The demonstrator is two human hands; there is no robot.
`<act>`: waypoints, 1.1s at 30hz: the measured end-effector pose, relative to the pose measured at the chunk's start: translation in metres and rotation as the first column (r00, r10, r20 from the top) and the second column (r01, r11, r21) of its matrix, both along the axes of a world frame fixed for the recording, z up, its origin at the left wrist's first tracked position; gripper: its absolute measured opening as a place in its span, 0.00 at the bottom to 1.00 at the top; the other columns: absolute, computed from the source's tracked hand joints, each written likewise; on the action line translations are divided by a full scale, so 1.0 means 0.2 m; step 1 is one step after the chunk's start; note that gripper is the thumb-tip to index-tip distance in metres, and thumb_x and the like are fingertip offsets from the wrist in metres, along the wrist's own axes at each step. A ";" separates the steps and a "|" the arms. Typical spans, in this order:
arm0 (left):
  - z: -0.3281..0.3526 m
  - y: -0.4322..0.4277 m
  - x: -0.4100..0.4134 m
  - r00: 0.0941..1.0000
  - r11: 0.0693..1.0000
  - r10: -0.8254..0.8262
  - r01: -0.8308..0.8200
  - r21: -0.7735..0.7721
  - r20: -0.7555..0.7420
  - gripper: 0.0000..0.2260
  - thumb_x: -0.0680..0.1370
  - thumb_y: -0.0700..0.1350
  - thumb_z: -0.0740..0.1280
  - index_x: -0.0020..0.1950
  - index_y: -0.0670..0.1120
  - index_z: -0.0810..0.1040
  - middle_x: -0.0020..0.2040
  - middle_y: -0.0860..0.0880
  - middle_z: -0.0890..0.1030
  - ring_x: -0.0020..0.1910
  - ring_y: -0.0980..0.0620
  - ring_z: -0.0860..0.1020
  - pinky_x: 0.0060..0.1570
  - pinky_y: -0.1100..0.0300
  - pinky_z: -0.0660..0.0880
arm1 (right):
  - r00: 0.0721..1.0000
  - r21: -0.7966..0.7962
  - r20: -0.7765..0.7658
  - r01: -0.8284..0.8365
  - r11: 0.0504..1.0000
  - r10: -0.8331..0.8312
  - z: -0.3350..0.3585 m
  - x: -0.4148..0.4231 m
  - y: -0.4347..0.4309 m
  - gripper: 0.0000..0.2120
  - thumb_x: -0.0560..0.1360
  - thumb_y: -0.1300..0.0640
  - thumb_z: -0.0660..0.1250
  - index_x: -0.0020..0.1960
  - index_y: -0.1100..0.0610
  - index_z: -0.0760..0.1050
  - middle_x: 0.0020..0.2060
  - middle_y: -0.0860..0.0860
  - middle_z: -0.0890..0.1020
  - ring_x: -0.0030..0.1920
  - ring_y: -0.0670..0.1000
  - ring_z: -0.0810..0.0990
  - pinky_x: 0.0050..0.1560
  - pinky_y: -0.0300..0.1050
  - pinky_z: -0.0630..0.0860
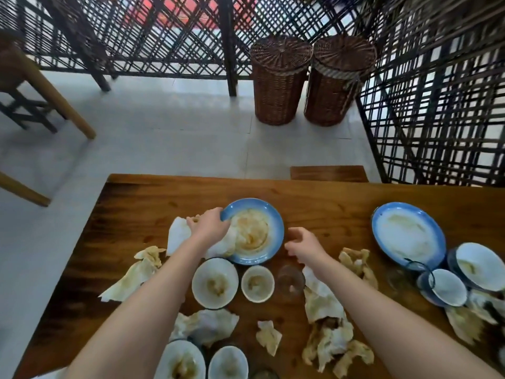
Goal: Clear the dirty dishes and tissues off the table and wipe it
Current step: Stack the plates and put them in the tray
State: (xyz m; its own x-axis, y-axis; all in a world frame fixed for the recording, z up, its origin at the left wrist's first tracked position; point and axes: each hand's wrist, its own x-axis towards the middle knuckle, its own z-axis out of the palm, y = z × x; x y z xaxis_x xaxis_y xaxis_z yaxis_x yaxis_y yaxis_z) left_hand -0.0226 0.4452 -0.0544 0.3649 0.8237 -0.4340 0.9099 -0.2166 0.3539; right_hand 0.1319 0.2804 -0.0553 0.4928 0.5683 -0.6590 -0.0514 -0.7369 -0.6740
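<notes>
Nearest bowls cut off; left hand grips plate.

Wooden worktop strewn with stained tissues, white bowls and a glass. A blue plate meets the left fingers; a second blue plate lies well right of the right fingers.

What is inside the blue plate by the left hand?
Brown sauce smears fill the blue plate. A white tissue drapes over its left rim; the left hand, gripping the rim, hides that part.
</notes>
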 end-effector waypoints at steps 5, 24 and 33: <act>-0.03 0.04 0.00 0.999 1.000 0.017 -0.017 -0.002 -0.041 0.16 0.80 0.49 0.58 0.67 0.52 0.75 0.61 0.48 0.79 0.67 0.43 0.70 0.71 0.37 0.43 | 1.000 0.034 -0.006 0.019 0.999 -0.019 -0.01 -0.05 0.05 0.22 0.75 0.65 0.65 0.68 0.58 0.68 0.53 0.55 0.79 0.48 0.50 0.78 0.40 0.38 0.73; 0.36 -0.22 0.38 0.868 0.974 0.121 -0.010 -0.226 0.481 0.18 0.74 0.37 0.60 0.60 0.45 0.80 0.54 0.47 0.83 0.58 0.45 0.78 0.64 0.44 0.70 | 0.979 0.258 0.145 0.100 0.961 -0.141 0.29 0.39 -0.16 0.25 0.73 0.67 0.65 0.69 0.58 0.69 0.58 0.54 0.78 0.51 0.50 0.76 0.37 0.35 0.70; 0.39 -0.65 0.82 0.825 0.944 0.167 0.024 -0.329 0.540 0.14 0.75 0.35 0.60 0.58 0.40 0.79 0.52 0.44 0.82 0.52 0.47 0.80 0.54 0.53 0.76 | 0.952 0.249 0.222 0.154 0.956 -0.211 0.42 0.82 -0.58 0.17 0.74 0.66 0.66 0.62 0.61 0.75 0.44 0.50 0.80 0.40 0.49 0.78 0.37 0.41 0.71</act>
State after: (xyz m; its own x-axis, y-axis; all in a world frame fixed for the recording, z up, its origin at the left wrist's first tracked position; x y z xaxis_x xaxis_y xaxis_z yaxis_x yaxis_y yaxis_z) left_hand 0.1424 0.3144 0.0229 0.5659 0.7153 -0.4100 0.5456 0.0479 0.8367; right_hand 0.2963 0.1645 0.0285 0.7307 0.5733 -0.3707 0.0162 -0.5574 -0.8301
